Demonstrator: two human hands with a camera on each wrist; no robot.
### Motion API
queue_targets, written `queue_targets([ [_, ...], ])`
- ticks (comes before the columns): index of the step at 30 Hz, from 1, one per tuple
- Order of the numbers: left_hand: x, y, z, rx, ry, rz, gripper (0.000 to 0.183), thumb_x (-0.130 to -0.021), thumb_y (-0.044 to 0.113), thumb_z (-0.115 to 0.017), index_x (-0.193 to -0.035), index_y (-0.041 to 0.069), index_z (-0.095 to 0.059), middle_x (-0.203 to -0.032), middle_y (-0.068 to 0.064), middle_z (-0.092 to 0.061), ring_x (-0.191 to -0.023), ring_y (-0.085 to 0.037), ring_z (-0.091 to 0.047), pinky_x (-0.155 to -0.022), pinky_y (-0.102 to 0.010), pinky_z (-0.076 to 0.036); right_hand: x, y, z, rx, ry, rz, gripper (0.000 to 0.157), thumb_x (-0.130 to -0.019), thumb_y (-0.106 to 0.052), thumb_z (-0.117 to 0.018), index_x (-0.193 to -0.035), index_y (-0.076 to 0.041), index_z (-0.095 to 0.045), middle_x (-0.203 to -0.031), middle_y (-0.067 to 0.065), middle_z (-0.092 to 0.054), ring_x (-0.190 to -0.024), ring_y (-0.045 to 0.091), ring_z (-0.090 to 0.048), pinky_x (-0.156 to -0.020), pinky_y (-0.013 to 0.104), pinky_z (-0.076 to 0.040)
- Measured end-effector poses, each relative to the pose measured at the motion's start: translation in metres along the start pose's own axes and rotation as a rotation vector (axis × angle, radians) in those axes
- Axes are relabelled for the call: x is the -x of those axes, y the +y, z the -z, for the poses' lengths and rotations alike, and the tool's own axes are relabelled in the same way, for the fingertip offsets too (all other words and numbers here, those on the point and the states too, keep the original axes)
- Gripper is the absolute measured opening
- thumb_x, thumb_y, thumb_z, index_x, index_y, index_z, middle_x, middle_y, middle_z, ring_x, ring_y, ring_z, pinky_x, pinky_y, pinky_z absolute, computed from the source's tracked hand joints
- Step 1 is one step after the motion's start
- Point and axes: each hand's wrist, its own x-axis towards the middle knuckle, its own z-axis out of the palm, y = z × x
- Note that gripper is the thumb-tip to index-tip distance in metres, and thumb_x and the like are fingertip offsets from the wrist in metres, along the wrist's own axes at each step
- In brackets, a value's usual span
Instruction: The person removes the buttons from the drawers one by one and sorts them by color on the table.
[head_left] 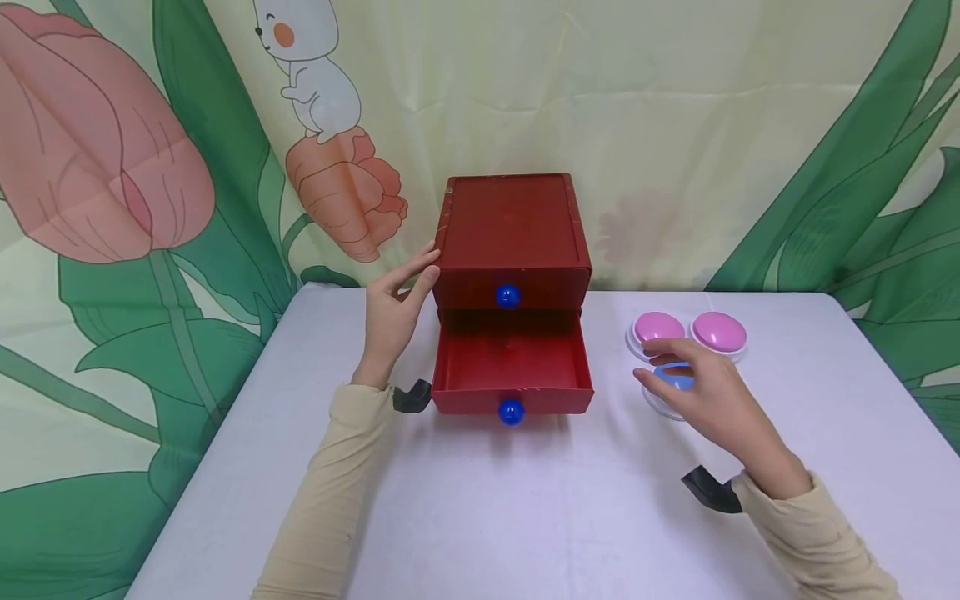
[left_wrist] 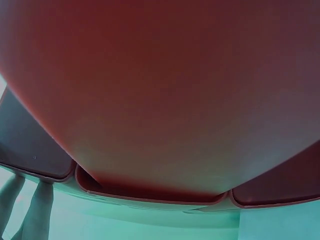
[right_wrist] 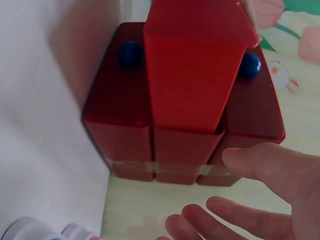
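Head view: the left hand [head_left: 393,317], fingers extended, touches the red cabinet [head_left: 513,223] above its pulled-out drawer [head_left: 465,402]. The right hand [head_left: 712,396], fingers apart, holds nothing beside the blue button [head_left: 678,381].

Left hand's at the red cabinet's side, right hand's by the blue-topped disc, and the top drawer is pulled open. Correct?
Not quite: the top drawer is shut; the drawer below is pulled open, as the head view shows. The rest stands.
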Motion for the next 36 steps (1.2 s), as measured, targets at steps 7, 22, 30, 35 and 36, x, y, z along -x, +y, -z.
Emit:
queue_targets([
  [7,0.000,-0.001,0.000,0.003,0.002,0.004,0.032,-0.097,0.005,-0.062,-0.128,-0.004,-0.064,-0.138,-0.014,-0.060,-0.127,-0.024,-0.059,-0.091,-0.029,-0.056,0.001,-0.016,-0.004,-0.039,-0.009,0.024,0.034,-0.088,-0.017,-0.077,-0.116,-0.001,-0.067,-0.107,0.012,-0.072,-0.091,0.026,-0.071,-0.082,0.009,-0.051],
  [22,0.000,0.001,0.000,-0.013,0.002,0.011,0.033,-0.097,0.004,-0.062,-0.128,-0.004,-0.063,-0.138,-0.015,-0.059,-0.129,-0.025,-0.058,-0.094,-0.033,-0.054,0.007,-0.045,-0.010,-0.108,-0.013,0.124,0.029,-0.087,-0.010,-0.077,-0.115,-0.008,-0.071,-0.105,0.004,-0.073,-0.086,0.014,-0.072,-0.080,0.010,-0.052],
  [30,0.000,0.001,-0.001,-0.012,0.004,0.007,0.033,-0.097,0.005,-0.061,-0.128,-0.004,-0.063,-0.138,-0.014,-0.060,-0.128,-0.024,-0.058,-0.094,-0.034,-0.055,0.011,-0.056,-0.012,-0.088,-0.025,0.120,0.029,-0.087,-0.012,-0.077,-0.115,-0.011,-0.071,-0.105,0.000,-0.073,-0.085,0.012,-0.072,-0.077,0.012,-0.054],
  [35,0.000,0.001,-0.001,-0.004,0.001,0.007,0.033,-0.097,0.006,-0.061,-0.128,-0.004,-0.063,-0.138,-0.014,-0.060,-0.128,-0.023,-0.058,-0.094,-0.033,-0.055,0.013,-0.061,-0.013,-0.078,-0.045,0.141,0.029,-0.085,-0.010,-0.078,-0.114,-0.010,-0.071,-0.105,-0.003,-0.073,-0.085,0.008,-0.071,-0.078,0.016,-0.055],
  [36,0.000,0.001,-0.001,-0.004,0.001,0.007,0.033,-0.097,0.006,-0.061,-0.128,-0.004,-0.063,-0.138,-0.014,-0.060,-0.128,-0.023,-0.058,-0.094,-0.033,-0.055,0.013,-0.063,-0.014,-0.076,-0.049,0.144,0.029,-0.085,-0.010,-0.078,-0.113,-0.010,-0.071,-0.105,-0.003,-0.073,-0.086,0.007,-0.071,-0.078,0.016,-0.056],
])
